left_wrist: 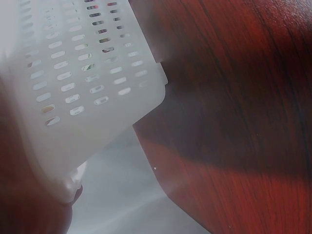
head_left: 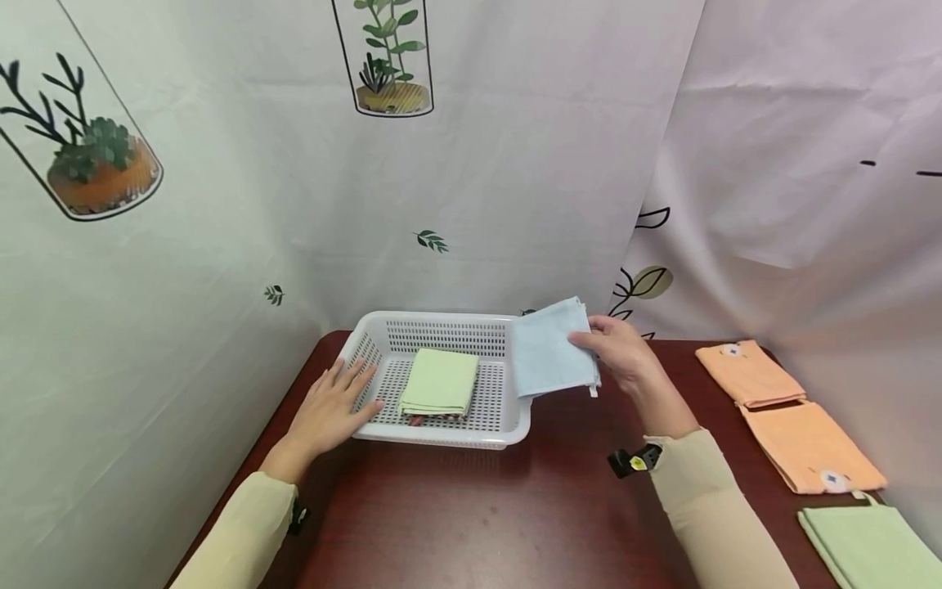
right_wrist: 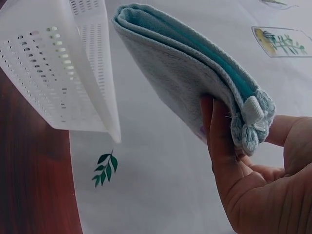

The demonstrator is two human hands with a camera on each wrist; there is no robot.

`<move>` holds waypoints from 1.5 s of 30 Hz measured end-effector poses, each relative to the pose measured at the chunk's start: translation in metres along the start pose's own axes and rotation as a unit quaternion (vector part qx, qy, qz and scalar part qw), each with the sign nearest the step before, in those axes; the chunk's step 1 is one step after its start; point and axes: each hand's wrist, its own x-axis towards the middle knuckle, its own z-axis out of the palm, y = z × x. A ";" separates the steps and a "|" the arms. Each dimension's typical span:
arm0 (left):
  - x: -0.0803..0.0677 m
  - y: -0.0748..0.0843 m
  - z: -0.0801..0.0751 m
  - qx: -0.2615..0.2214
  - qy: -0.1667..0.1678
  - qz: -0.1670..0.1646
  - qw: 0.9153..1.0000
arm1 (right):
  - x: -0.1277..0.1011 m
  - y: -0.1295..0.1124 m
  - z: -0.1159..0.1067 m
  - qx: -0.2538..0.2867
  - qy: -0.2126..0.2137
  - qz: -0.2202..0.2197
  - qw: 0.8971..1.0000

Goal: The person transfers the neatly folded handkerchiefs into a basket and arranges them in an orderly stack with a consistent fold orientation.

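baskets: 1 (head_left: 441, 384) | green towels: 2 (head_left: 439, 381) | orange: 2 (head_left: 749, 373) | blue: 1 (head_left: 548, 350)

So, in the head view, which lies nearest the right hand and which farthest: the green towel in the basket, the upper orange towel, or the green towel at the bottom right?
From the right hand, which holds a blue towel:
1. Upper orange towel, to its right.
2. Green towel in the basket, to its left.
3. Green towel at the bottom right, by the table's near corner.
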 end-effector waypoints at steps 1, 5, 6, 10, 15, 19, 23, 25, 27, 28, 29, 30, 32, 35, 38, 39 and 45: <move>0.000 0.000 0.000 0.001 0.000 0.000 1.000 | 0.001 0.000 0.001 -0.002 0.000 0.000 1.000; 0.000 0.001 -0.001 0.001 -0.003 -0.001 1.000 | 0.006 0.000 0.007 -0.001 -0.002 -0.001 1.000; 0.000 0.001 -0.001 0.000 -0.003 -0.002 1.000 | 0.007 0.000 0.009 0.001 -0.003 -0.001 1.000; 0.000 0.001 -0.002 -0.003 -0.003 -0.004 1.000 | 0.012 0.000 0.016 0.011 -0.002 0.002 1.000; 0.000 0.001 -0.001 -0.002 -0.001 -0.003 1.000 | 0.017 -0.002 0.025 0.023 -0.002 0.009 1.000; 0.000 0.000 0.000 -0.001 -0.002 -0.003 1.000 | 0.022 -0.002 0.033 0.035 -0.005 0.010 0.999; -0.001 0.001 -0.001 0.000 -0.001 -0.002 1.000 | 0.027 -0.002 0.041 0.040 -0.007 0.013 0.999; -0.001 0.001 -0.002 0.000 -0.001 -0.003 1.000 | 0.029 -0.002 0.045 0.042 -0.007 0.018 0.999; -0.001 0.001 -0.002 -0.001 -0.002 -0.003 1.000 | 0.030 -0.002 0.048 0.044 -0.008 0.021 0.999; 0.000 0.001 -0.002 -0.002 -0.002 -0.002 1.000 | 0.031 -0.002 0.050 0.046 -0.008 0.023 0.999; 0.000 0.001 -0.002 -0.002 -0.002 -0.002 1.000 | 0.032 -0.003 0.051 0.049 -0.007 0.025 0.998; 0.000 0.001 -0.002 -0.003 -0.002 -0.001 1.000 | 0.032 -0.002 0.053 0.050 -0.008 0.024 0.998; 0.000 0.001 -0.001 -0.003 -0.002 0.001 1.000 | 0.033 -0.002 0.056 0.052 -0.010 0.022 0.998; 0.000 0.001 0.000 -0.003 -0.004 0.002 1.000 | 0.035 0.000 0.062 0.056 -0.009 0.023 0.998; 0.001 0.000 0.000 -0.003 -0.006 0.002 1.000 | 0.037 0.000 0.068 0.062 -0.008 0.027 0.998; 0.001 0.000 0.000 -0.002 -0.006 0.002 1.000 | 0.037 0.000 0.071 0.063 -0.008 0.027 0.998; 0.002 -0.002 0.000 0.001 0.000 0.005 1.000 | 0.043 -0.001 0.083 0.075 -0.016 0.026 0.997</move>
